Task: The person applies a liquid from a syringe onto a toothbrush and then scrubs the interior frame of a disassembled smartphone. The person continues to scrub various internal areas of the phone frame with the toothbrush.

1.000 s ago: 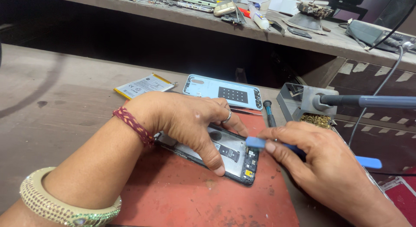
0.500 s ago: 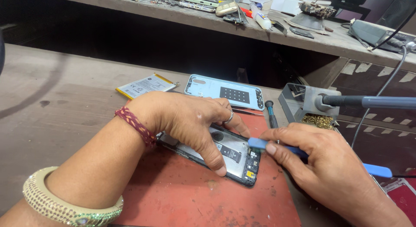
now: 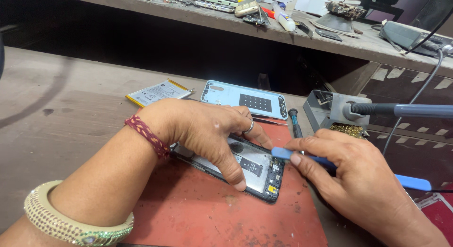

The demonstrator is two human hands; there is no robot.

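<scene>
Since the earlier frames little has shifted: the left hand point(image 3: 203, 129) still presses down on the opened phone point(image 3: 250, 169), thumb along its near edge, and the right hand point(image 3: 349, 176) keeps its pinch on the blue pry tool point(image 3: 283, 153), whose tip has stayed at the phone's right edge. The phone lies on a red mat point(image 3: 212, 214) on the worn wooden tabletop point(image 3: 61, 110). A battery point(image 3: 158, 92) and pale blue back cover point(image 3: 243, 100) lie beyond the mat's far edge. A soldering iron point(image 3: 401, 109) rests in its stand at the right; a cluttered shelf point(image 3: 283, 25) runs behind.
</scene>
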